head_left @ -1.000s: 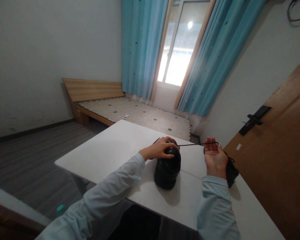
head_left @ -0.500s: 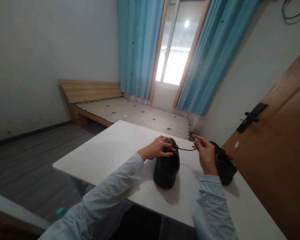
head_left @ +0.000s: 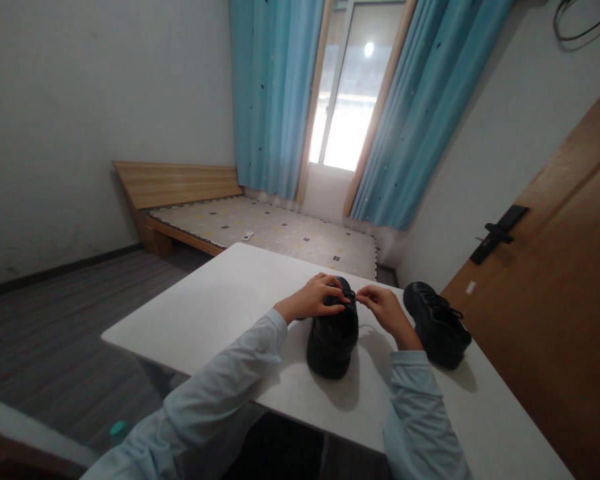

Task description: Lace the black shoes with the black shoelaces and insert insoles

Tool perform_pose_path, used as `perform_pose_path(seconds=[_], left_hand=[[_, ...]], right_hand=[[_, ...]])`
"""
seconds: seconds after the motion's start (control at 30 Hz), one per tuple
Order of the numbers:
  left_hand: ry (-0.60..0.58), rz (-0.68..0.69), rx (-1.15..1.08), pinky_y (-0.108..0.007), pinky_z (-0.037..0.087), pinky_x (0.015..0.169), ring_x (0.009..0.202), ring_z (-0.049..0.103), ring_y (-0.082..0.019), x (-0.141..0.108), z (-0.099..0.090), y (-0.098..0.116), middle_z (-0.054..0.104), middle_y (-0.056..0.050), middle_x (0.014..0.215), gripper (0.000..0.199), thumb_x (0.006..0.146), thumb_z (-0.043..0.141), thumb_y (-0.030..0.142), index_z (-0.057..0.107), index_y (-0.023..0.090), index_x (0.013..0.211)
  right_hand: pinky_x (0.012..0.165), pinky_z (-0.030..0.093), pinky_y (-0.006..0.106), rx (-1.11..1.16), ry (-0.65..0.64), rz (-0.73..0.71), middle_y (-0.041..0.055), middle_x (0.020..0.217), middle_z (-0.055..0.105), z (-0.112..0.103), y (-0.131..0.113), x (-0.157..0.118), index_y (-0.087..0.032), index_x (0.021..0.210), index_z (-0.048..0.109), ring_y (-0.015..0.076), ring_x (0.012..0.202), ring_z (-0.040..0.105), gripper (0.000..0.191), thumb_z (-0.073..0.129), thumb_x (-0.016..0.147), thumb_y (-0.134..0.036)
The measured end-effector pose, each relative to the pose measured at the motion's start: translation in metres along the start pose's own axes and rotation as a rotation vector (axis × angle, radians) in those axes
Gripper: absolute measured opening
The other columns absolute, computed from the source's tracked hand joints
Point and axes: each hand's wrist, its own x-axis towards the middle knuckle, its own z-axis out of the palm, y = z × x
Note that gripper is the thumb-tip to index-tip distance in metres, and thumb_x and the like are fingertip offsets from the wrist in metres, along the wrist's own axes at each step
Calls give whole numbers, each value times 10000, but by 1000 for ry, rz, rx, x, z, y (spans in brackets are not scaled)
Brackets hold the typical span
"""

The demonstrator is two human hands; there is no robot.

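The right hand [head_left: 387, 308] meets the lace [head_left: 351, 293] at the right edge of the black shoe [head_left: 333, 340], thumb and fingertips drawn together in a narrow pinch that appears to hold the cord, though the contact is very small in view. The left hand [head_left: 315, 298] is the nearer to the shoe, lying across its upper from the left with fingers curled over the laced part; whether these fingers grip a strand or merely press on the upper cannot be told. The shoe stands sole down in front of the person, its long axis running away from the body, heel near and toe far, so that the two hands face each other across the far half. A second shoe [head_left: 440, 327] stands to the right, well apart from the first and beyond the right forearm, its long axis slanting from far left to near right. Both shoes rest on a white table [head_left: 190, 313]. Beyond the table's far edge lies a bed with a patterned mattress [head_left: 280, 230], bearing a small pale object [head_left: 247, 235]; blue curtains [head_left: 275, 93] flank the window [head_left: 353, 113], and a wooden door [head_left: 570, 267] stands at right.
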Motion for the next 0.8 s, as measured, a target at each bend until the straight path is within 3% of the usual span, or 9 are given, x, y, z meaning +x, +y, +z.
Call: perform_pose_path(seconds=[0.23,0.6,0.8], left_hand=[[11,-22,-7,-370,334,996,1057,484,-218,1,-1,6,590,-72,1076,252,807,603,340,695,249,1023],[58,-42,-20,-329,369,950,1004,510,-187,2,3,9,615,-60,1026,279,877,481,264,662,237,1088],[169,-125,-97,-316,407,900,956,547,-183,3,7,12,649,-33,960,303,786,596,230,609,190,1086]], right_hand=[[578,420,290,-111,56,-74,21,634,623,-3,-5,-1,-197,626,679,158,573,546,312,592,751,-469],[538,419,280,17,-37,42,15,557,625,-3,-11,-2,-176,641,676,154,518,554,236,617,711,-394],[469,382,242,106,-56,91,-11,526,590,-1,-12,-2,-173,720,634,134,474,524,168,641,680,-335]])
